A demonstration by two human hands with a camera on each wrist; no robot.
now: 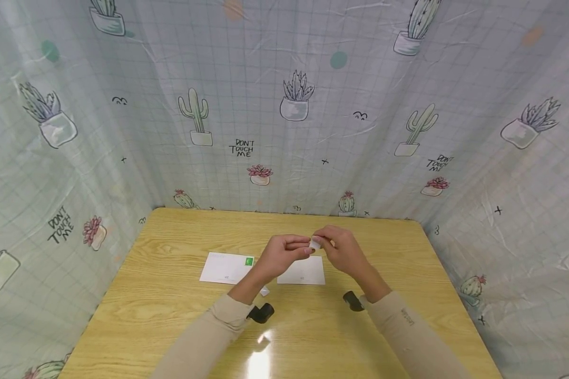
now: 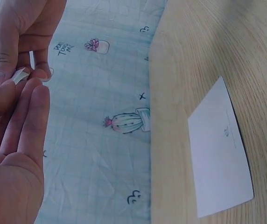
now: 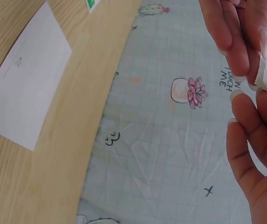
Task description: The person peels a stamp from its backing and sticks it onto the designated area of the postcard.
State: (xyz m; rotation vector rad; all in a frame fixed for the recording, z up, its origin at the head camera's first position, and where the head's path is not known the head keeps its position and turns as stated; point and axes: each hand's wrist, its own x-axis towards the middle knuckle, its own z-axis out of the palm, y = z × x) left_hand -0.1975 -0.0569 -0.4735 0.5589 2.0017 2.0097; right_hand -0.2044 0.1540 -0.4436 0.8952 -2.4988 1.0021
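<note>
A small white stamp (image 1: 315, 244) with a toothed edge is held up between my two hands above the table; its printed face does not show. From the left, my left hand (image 1: 281, 256) pinches it between thumb and fingertips, the other fingers nearly straight. My right hand (image 1: 342, 250) pinches it from the other side with thumb and forefinger. In the right wrist view the stamp (image 3: 266, 77) looks slightly bent. Below the hands lies a white envelope (image 1: 302, 271) with small print and no stamp visible.
A second white envelope (image 1: 224, 268), bearing a green stamp (image 1: 249, 261) at its upper right corner, lies to the left. Near my left wrist is a small white paper piece (image 1: 264, 291). A cactus-print curtain (image 1: 284, 137) surrounds the wooden table (image 1: 170, 295).
</note>
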